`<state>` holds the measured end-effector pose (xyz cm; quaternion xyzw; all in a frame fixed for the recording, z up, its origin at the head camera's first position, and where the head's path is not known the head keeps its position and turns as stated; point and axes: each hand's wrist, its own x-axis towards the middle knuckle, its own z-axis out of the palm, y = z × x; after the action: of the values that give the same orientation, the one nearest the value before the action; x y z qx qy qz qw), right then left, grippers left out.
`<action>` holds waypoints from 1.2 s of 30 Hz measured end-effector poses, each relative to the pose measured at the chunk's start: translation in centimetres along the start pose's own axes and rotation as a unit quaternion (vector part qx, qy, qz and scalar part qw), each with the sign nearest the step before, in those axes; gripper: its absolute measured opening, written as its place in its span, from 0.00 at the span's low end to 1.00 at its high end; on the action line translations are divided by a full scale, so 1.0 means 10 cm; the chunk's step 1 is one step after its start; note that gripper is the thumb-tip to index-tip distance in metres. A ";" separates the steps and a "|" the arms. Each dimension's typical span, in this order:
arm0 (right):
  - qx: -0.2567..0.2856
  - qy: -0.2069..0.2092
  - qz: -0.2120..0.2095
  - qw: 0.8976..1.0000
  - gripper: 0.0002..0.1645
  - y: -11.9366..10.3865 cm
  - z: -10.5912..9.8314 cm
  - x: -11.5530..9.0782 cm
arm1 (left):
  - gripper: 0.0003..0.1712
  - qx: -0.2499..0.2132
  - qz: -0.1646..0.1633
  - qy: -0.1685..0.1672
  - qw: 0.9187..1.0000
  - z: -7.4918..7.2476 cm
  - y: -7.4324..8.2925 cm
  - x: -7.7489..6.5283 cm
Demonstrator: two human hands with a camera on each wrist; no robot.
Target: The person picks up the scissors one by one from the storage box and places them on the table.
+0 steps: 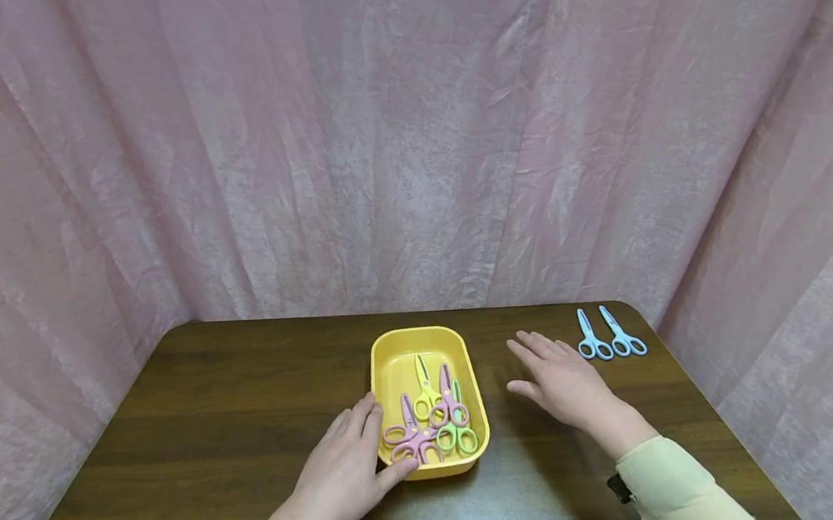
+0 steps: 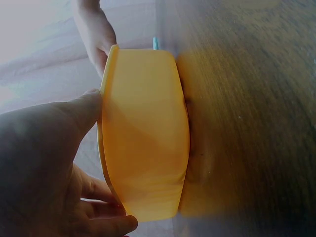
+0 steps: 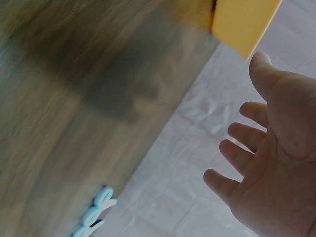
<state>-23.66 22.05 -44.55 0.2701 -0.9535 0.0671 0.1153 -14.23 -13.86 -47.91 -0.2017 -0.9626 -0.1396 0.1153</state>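
Observation:
A yellow tray [image 1: 469, 449] rests on the table, holding yellow scissors [image 1: 423, 378], green scissors [image 1: 466, 441] and two pairs of pink scissors [image 1: 407, 433]. My left hand [image 1: 342, 466] grips the tray at its near left corner, fingers along the left rim and thumb over the near rim. Its thumb [image 2: 89, 106] also shows against the rim in the left wrist view. To the tray's right, my right hand [image 1: 563, 383] hovers over the table with fingers spread and nothing in it. Two pairs of light blue scissors [image 1: 625, 340] lie just beyond it, side by side.
The dark wooden table [image 1: 236, 410] has its far edge close to a pink curtain [image 1: 413, 142]. More curtain hangs along the right side. Both pairs of blue scissors lie near the table's far right corner.

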 end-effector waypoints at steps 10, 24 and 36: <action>-0.005 0.012 -0.038 0.999 0.43 -0.29 -0.08 0.04 | 0.53 -0.005 -0.005 -0.008 1.000 -0.01 0.00 0.00; -0.009 0.012 -0.066 0.998 0.43 -0.51 -0.08 0.06 | 0.53 -0.001 -0.005 -0.011 1.000 0.00 -0.01 0.01; -0.008 -0.007 -0.088 0.996 0.43 -0.69 -0.12 0.10 | 0.53 0.002 -0.001 -0.009 1.000 -0.02 0.01 0.01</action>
<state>-20.62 15.93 -42.63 0.3523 -0.9274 0.0477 0.1163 -14.24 -13.86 -47.65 -0.2016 -0.9641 -0.1361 0.1068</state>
